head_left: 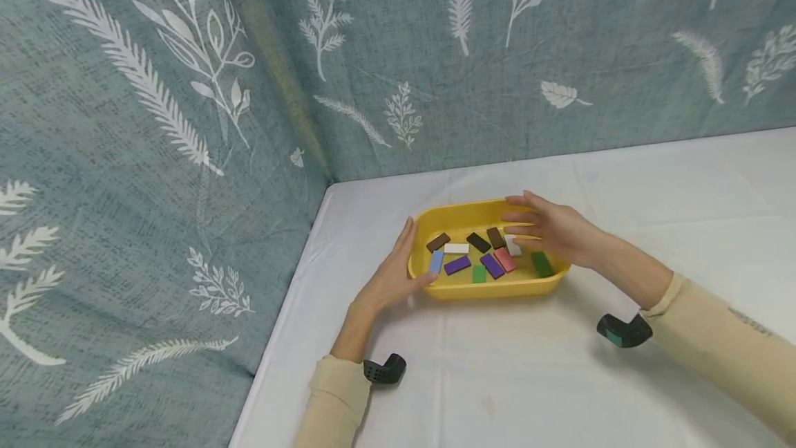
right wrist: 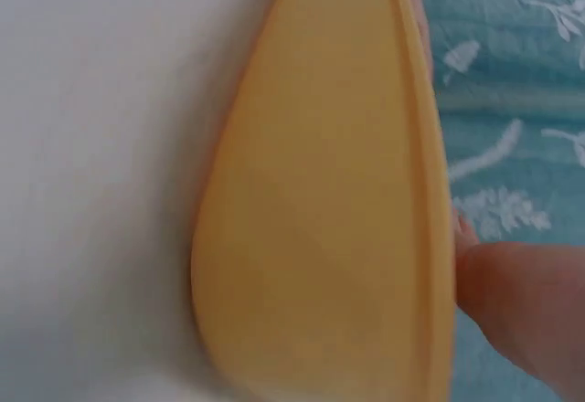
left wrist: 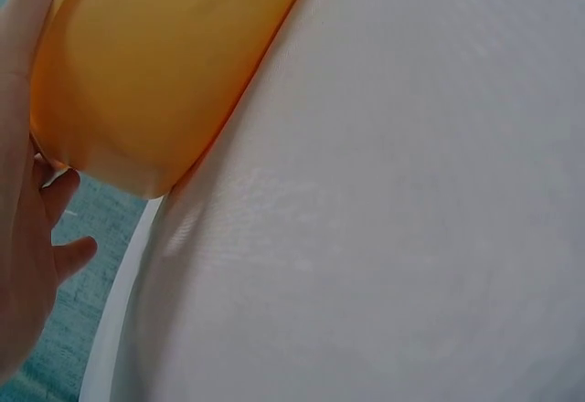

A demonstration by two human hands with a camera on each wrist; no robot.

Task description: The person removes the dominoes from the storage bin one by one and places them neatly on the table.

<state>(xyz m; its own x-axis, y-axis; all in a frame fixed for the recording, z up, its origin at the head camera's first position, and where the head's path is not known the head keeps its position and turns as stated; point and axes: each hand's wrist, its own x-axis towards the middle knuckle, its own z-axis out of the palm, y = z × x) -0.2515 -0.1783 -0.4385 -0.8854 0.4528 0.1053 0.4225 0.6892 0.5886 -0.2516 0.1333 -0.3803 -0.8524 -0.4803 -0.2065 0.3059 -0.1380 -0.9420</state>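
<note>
A yellow plastic tub (head_left: 497, 289) sits on the white-covered table, holding several small rectangular blocks in blue, white, purple, black, brown, pink and green. At its left end my left hand (head_left: 393, 268) lies with fingers stretched along the outside and the thumb over the near corner of the rim. In the left wrist view, that hand (left wrist: 23, 247) borders the tub's end wall (left wrist: 155, 82), fingertips pointing past it. My right hand (head_left: 562, 232) is over the right end, straight fingers spread above the blocks. The right wrist view shows the tub's side (right wrist: 320, 192) covering most of this hand.
A white cloth (head_left: 485, 365) covers the table. Blue-green curtains (head_left: 385, 54) with white leaf prints rise behind it and along the left edge. Each wrist carries a small black device (head_left: 624, 330) below the sleeve.
</note>
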